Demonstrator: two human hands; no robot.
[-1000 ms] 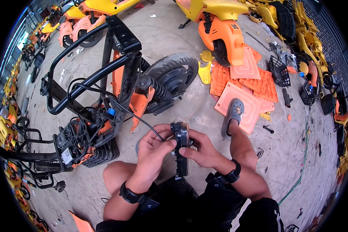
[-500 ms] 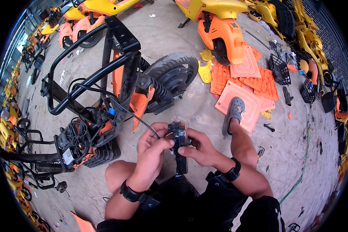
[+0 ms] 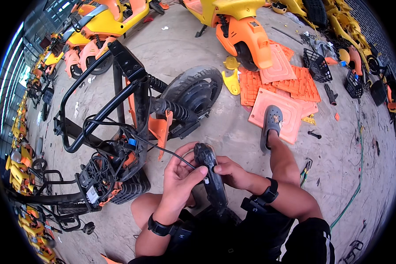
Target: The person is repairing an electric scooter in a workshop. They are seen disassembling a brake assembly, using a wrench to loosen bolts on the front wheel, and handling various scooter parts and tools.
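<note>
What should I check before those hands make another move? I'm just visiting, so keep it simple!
1. Left grip on the black part: ok, its thumb presses the near side.
2. Right grip on the part too: ok, at its right edge.
3. Cable joined to the part: cannot tell, the left fingers hide its end.
4. Cable free of the frame: not ok, it runs back there.
5. Right shoe clear of the panel: not ok, they overlap in view.
</note>
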